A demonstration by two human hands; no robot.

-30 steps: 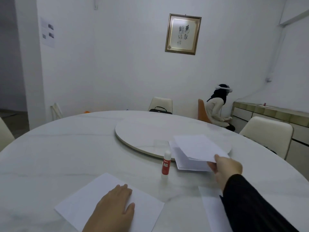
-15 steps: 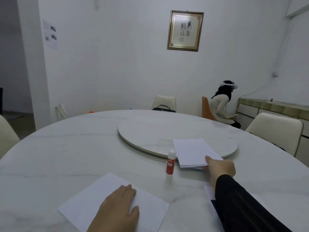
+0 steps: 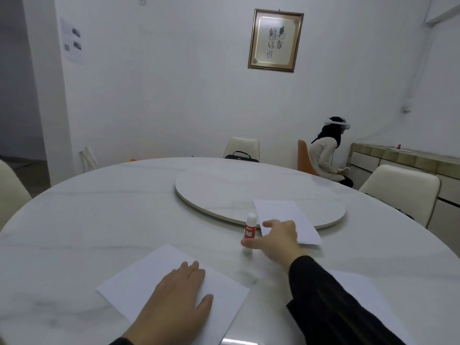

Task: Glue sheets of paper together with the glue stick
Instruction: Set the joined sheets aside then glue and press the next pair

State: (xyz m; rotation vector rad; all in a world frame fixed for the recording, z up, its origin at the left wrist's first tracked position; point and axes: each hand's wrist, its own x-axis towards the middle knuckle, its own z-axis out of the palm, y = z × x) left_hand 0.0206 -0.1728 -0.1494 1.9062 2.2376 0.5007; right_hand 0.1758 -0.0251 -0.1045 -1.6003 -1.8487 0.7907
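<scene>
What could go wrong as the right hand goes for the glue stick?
1. The glue stick stands upright and narrow; the right hand comes in from the side with spread fingers, so a nudge might topple it and let it roll.
2. The stack overhangs the turntable edge right beside that hand; the wrist may drag it off.
3. The left hand only presses flat on the sheet, which may slide on the smooth table.
</scene>
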